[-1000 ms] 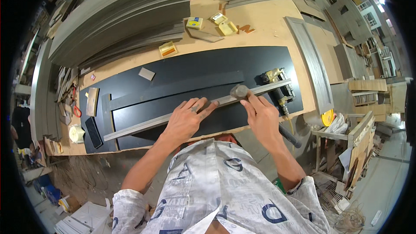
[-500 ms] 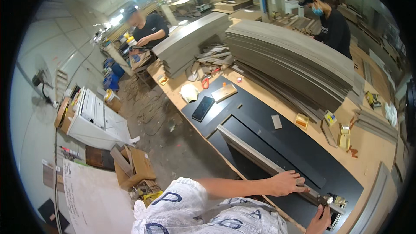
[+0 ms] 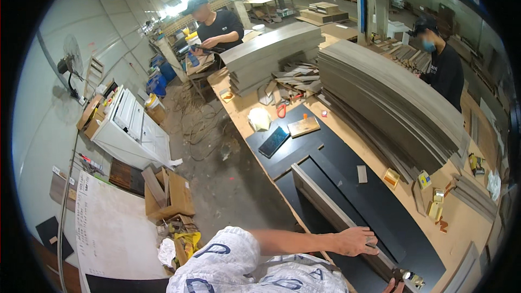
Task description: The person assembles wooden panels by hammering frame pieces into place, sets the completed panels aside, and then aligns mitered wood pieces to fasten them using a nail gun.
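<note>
A long, narrow grey wooden board (image 3: 320, 198) stands on edge along a dark panel (image 3: 339, 165) on the workbench. My left hand (image 3: 355, 241) is closed over the board's upper edge, towards its near end. At that near end my right hand (image 3: 394, 286) shows only its fingertips, bent against a small dark and shiny metal piece. The lower border of the picture cuts off the rest of this hand, so its exact hold is hidden. Beside those fingertips lies some metal hardware (image 3: 415, 279).
Farther along the panel are a phone (image 3: 274, 141), a wooden block (image 3: 303, 126) and red-handled scissors (image 3: 281, 110). Tall board stacks (image 3: 385, 97) line the bench's far side. One co-worker (image 3: 220, 28) works at far left, another (image 3: 448, 70) at right. A cardboard box (image 3: 173, 201) stands left.
The whole view has shifted, so the bench appears farther right and lower. My left hand stays on the board. Less of my right hand shows at the lower border.
</note>
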`<state>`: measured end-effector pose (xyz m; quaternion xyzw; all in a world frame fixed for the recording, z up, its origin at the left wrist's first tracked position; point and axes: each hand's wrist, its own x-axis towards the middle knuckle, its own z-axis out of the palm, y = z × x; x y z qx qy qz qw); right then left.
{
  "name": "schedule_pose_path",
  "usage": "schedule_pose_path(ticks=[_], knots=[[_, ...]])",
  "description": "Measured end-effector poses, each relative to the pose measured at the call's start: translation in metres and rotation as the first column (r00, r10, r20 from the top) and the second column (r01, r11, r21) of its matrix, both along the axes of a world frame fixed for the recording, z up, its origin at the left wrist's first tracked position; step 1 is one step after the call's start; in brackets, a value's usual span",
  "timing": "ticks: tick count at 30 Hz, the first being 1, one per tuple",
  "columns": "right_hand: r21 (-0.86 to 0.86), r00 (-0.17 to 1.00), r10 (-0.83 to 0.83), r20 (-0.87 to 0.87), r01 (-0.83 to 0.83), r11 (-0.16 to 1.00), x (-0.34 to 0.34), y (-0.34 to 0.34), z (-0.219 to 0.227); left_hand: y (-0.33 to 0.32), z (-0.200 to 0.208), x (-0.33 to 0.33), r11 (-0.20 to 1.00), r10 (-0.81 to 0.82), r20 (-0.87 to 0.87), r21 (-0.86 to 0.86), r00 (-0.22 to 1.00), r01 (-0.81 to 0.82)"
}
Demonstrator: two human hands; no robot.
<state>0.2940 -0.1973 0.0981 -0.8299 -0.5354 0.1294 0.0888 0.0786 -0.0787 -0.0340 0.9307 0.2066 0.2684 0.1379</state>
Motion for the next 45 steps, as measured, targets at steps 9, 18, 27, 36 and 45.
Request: schedule_pose_path(ticks=[9,18,27,36,45], knots=[[0.134,0.999,0.001,-0.048,0.006,0.991,-0.046,0.005,-0.01,0.008,-0.005,-0.032,0.999,-0.05,0.176,0.019,0.983,0.047],[0.145,0.997,-0.071,0.022,0.067,0.987,-0.083,0.034,-0.033,0.045,0.005,-0.082,0.975,-0.199,-0.042,-0.108,0.979,0.193],[0.104,0.997,-0.064,-0.036,0.067,0.992,-0.099,0.07,-0.057,0.065,0.019,-0.104,0.979,-0.202,-0.171,-0.072,0.964,0.193],[0.057,0.984,-0.18,0.022,0.178,0.982,-0.105,0.079,-0.064,0.072,-0.008,-0.092,0.977,-0.213,-0.108,-0.025,0.971,0.211],[0.076,0.968,-0.253,0.002,0.252,0.965,-0.079,0.07,-0.091,0.067,-0.015,-0.088,0.971,-0.233,-0.055,-0.062,0.971,0.229]])
